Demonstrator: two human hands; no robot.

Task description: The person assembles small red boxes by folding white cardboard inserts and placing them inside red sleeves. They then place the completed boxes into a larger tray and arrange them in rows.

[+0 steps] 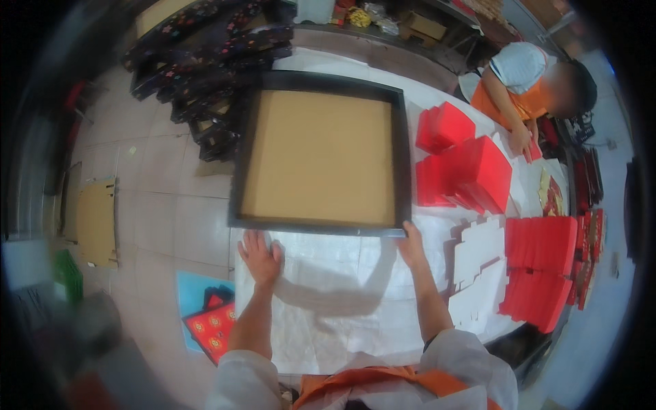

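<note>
At upper centre, we locate the near-square, black-walled tray (318, 160). Our right hand (411, 247), the nearer, grips its lower-right corner; our left hand (260, 261), grip spread wide, lies below its lower-left, contact unclear.

The open box (318, 157) has black walls and a plain tan inside. Dark cases (205, 61) carry small multicoloured flowers. The boxes (482, 171) and flat stack (540, 242) are bright red, the card blanks (478, 253) white, the table (321, 335) white. Gold round motifs dot a red sheet (213, 326); a board (188, 290) is light blue, the apron (369, 378) orange.
</note>
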